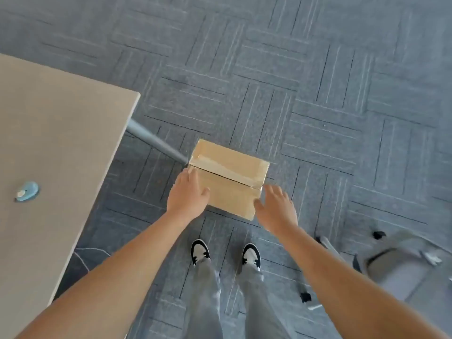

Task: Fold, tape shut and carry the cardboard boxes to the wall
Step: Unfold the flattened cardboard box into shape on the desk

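A small brown cardboard box (232, 172) is in front of me over the grey carpet, its top flaps closed and sealed by a strip of clear tape along the seam. My left hand (187, 194) lies flat against the box's left side, fingers straight and thumb on the top edge. My right hand (277, 206) is at the box's near right corner with its fingers spread; whether it touches the cardboard I cannot tell.
A beige table (61, 148) fills the left side, with a light blue tape dispenser (27, 191) on it and a grey leg (156, 144) slanting toward the box. A grey office chair (396, 263) stands at the right. My two feet (225, 252) stand just behind the box.
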A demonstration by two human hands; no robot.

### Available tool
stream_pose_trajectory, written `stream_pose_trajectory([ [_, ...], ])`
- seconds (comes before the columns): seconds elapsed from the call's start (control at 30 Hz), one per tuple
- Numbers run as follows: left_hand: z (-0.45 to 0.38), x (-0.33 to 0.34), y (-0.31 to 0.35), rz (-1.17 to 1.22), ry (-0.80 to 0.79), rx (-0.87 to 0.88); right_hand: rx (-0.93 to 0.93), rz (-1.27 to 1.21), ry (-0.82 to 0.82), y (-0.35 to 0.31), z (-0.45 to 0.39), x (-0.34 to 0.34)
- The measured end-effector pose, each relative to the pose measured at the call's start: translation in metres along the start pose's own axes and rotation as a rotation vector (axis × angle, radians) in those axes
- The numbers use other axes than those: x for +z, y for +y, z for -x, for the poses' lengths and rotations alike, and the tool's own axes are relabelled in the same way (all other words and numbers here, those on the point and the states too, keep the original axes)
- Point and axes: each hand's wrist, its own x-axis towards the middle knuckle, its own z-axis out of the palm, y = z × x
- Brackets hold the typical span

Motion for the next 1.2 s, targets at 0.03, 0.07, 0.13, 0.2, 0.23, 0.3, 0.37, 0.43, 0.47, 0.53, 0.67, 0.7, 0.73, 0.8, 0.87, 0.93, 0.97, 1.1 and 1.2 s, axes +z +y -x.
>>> stream_pose_trajectory([
  [0.03, -0.012, 0.009, -0.007, -0.014, -0.004, -0.002, 0.023, -0.03, 0.008, 0.0, -0.01, 0.013],
  [0.07, -0.025, 0.018, -0.014, -0.021, -0.004, -0.012, 0.058, -0.053, 0.014, 0.0, -0.022, 0.027],
  [0.13, -0.049, 0.038, -0.035, -0.037, -0.012, -0.024, 0.106, -0.074, -0.002, 0.0, -0.043, 0.057],
  [0.2, -0.071, 0.063, -0.055, -0.039, 0.002, -0.02, 0.145, -0.106, 0.017, 0.002, -0.064, 0.089],
  [0.23, -0.081, 0.074, -0.065, -0.037, 0.014, -0.017, 0.169, -0.122, 0.038, 0.004, -0.073, 0.104],
  [0.3, -0.1, 0.092, -0.08, -0.027, 0.037, -0.011, 0.216, -0.148, 0.058, 0.009, -0.09, 0.128],
  [0.37, -0.118, 0.106, -0.09, -0.006, 0.057, -0.013, 0.26, -0.164, 0.05, 0.015, -0.102, 0.147],
  [0.43, -0.134, 0.116, -0.094, 0.002, 0.081, 0.0, 0.269, -0.193, 0.056, 0.02, -0.109, 0.162],
  [0.47, -0.143, 0.119, -0.096, -0.003, 0.086, 0.006, 0.263, -0.214, 0.072, 0.021, -0.112, 0.167],
  [0.53, -0.156, 0.123, -0.098, -0.008, 0.068, 0.007, 0.26, -0.264, 0.116, 0.022, -0.116, 0.172],
  [0.67, -0.168, 0.125, -0.096, 0.063, 0.03, -0.009, 0.275, -0.336, 0.165, 0.019, -0.121, 0.17],
  [0.7, -0.167, 0.124, -0.093, 0.072, 0.03, -0.014, 0.273, -0.351, 0.166, 0.018, -0.12, 0.168],
  [0.73, -0.164, 0.121, -0.091, 0.078, 0.028, -0.021, 0.272, -0.362, 0.162, 0.017, -0.118, 0.164],
  [0.8, -0.152, 0.112, -0.085, 0.082, 0.025, -0.035, 0.261, -0.368, 0.154, 0.015, -0.108, 0.151],
  [0.87, -0.129, 0.097, -0.075, 0.101, 0.021, -0.057, 0.247, -0.363, 0.142, 0.011, -0.091, 0.128],
  [0.93, -0.096, 0.074, -0.06, 0.131, 0.026, -0.087, 0.234, -0.355, 0.146, 0.004, -0.068, 0.095],
  [0.97, -0.078, 0.059, -0.052, 0.151, 0.038, -0.108, 0.227, -0.35, 0.149, -0.001, -0.055, 0.076],
  [1.1, 0.002, -0.007, -0.019, 0.247, 0.119, -0.19, 0.149, -0.335, 0.155, -0.031, 0.002, -0.006],
  [1.2, 0.064, -0.051, -0.002, 0.382, 0.178, -0.242, 0.092, -0.304, 0.165, -0.053, 0.041, -0.064],
])
